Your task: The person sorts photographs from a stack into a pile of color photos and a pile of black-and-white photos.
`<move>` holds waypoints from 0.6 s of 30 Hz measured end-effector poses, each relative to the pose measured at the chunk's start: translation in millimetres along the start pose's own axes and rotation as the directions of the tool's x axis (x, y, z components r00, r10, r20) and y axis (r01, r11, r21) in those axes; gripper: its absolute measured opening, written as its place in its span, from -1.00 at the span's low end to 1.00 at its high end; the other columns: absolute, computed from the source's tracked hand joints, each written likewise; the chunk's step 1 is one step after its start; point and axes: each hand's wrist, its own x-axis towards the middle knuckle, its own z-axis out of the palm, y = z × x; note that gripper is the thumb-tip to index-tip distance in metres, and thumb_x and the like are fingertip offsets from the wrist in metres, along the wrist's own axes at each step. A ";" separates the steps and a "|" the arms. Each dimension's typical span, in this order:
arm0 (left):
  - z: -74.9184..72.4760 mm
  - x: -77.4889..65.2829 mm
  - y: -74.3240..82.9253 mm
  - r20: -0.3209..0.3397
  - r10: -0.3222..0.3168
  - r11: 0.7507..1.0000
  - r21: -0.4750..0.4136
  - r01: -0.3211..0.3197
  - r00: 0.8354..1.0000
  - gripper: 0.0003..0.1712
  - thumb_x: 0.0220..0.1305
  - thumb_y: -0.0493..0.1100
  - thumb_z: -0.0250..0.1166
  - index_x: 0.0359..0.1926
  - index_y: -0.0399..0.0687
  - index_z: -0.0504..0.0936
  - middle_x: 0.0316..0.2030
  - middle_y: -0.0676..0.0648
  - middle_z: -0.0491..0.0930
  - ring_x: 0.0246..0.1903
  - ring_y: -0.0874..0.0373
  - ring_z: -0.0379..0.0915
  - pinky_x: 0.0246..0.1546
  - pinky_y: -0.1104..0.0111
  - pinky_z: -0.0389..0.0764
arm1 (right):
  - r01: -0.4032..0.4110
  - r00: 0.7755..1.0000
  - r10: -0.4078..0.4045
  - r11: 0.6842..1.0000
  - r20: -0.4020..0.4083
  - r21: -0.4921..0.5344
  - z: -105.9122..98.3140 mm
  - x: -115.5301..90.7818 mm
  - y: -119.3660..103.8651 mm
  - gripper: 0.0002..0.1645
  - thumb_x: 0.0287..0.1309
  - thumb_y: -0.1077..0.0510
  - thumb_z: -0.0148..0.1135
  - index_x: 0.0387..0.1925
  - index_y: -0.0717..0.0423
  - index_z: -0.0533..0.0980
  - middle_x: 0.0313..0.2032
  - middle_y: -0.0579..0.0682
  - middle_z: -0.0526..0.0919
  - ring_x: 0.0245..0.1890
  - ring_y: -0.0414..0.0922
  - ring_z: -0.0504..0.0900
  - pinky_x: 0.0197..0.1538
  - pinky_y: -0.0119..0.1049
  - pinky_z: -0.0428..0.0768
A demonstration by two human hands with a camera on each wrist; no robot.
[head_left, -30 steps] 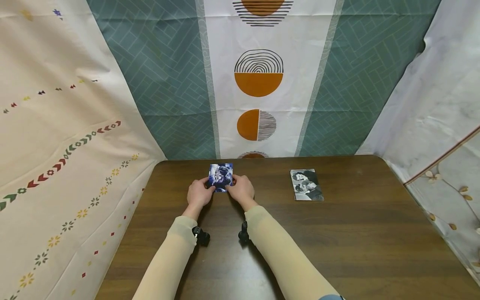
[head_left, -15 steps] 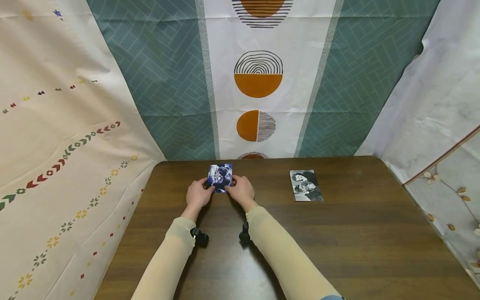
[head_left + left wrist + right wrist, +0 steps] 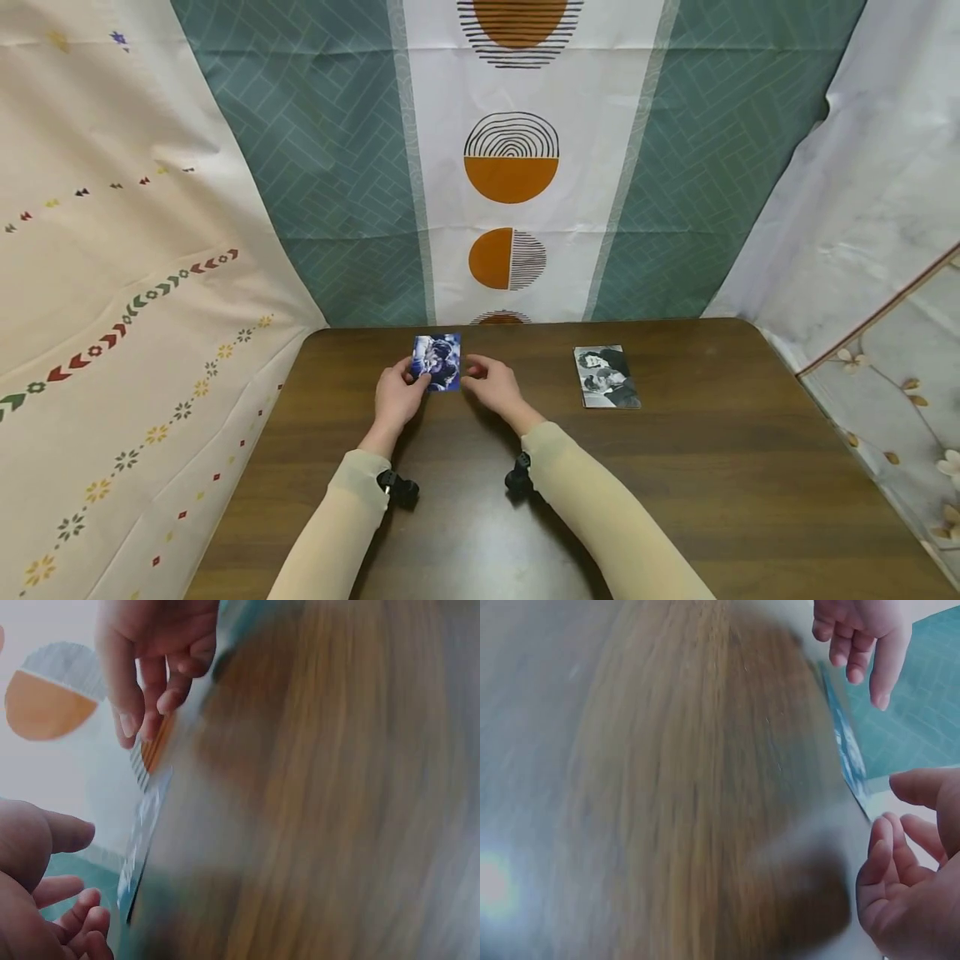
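A blue-and-white picture card (image 3: 438, 360) lies near the table's back edge; both wrist views show it nearly edge-on, as a thin strip. My left hand (image 3: 397, 396) is at its left side. From the left wrist view, the thumb and loosely bent fingers (image 3: 71, 834) of that hand stand apart from the card (image 3: 145, 840). My right hand (image 3: 495, 385) is just off the card's right side, thumb and fingers spread with nothing between them. In the right wrist view a gap also separates the right hand (image 3: 919, 877) from the card (image 3: 846, 746).
A black-and-white photo (image 3: 607, 377), apparently on top of a small pile, lies farther right on the brown wooden table (image 3: 675, 500). Patterned cloths hang behind the table (image 3: 510, 192) and at its left (image 3: 150, 317) and right sides (image 3: 885, 208).
My right hand has let go of the card and drawn away to the right. The left hand has loosened from the card's left side. The head view has shifted slightly.
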 end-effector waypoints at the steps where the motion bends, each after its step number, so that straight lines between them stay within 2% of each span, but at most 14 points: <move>1: 1.6 -1.1 2.5 -0.007 0.004 1.000 -0.015 -0.004 1.000 -0.34 0.43 -0.08 0.42 0.42 -0.31 0.55 -0.22 -0.18 0.49 -0.12 -0.13 0.39 -0.04 0.04 0.38 | 0.002 1.000 -0.002 1.000 0.004 0.001 -3.5 -1.4 0.5 -0.40 0.36 0.16 0.42 0.39 0.17 0.58 0.00 0.06 0.77 0.08 0.06 0.69 0.21 0.01 0.59; 9: 23.2 -11.8 30.6 -0.080 0.068 0.991 -0.108 -0.076 0.995 -0.43 0.36 -0.15 0.46 0.32 -0.29 0.64 -0.22 -0.17 0.53 -0.22 -0.07 0.47 -0.13 0.07 0.44 | 0.020 1.000 -0.021 1.000 0.022 0.016 -38.5 -12.7 8.3 -0.40 0.44 0.14 0.37 0.43 0.16 0.54 0.07 0.05 0.75 0.07 0.04 0.70 0.02 -0.08 0.66; 13: 39.0 -22.1 44.4 -0.058 0.107 0.982 -0.150 -0.114 0.993 -0.45 0.34 -0.17 0.47 0.29 -0.30 0.66 -0.23 -0.20 0.58 -0.27 0.00 0.47 -0.18 0.15 0.44 | 0.024 1.000 -0.024 1.000 0.020 0.006 -59.2 -22.2 17.5 -0.41 0.45 0.14 0.36 0.43 0.15 0.54 0.08 0.06 0.75 0.08 0.04 0.71 0.02 -0.06 0.67; 18: 60.1 -36.0 62.1 0.005 0.146 0.969 -0.204 -0.142 0.989 -0.45 0.33 -0.20 0.46 0.29 -0.34 0.66 -0.25 -0.21 0.60 -0.30 0.06 0.47 -0.19 0.20 0.47 | 0.044 0.999 -0.043 0.998 0.015 -0.053 -84.8 -33.0 32.8 -0.44 0.45 0.15 0.35 0.41 0.18 0.56 0.06 0.07 0.77 0.06 0.07 0.73 -0.01 -0.06 0.68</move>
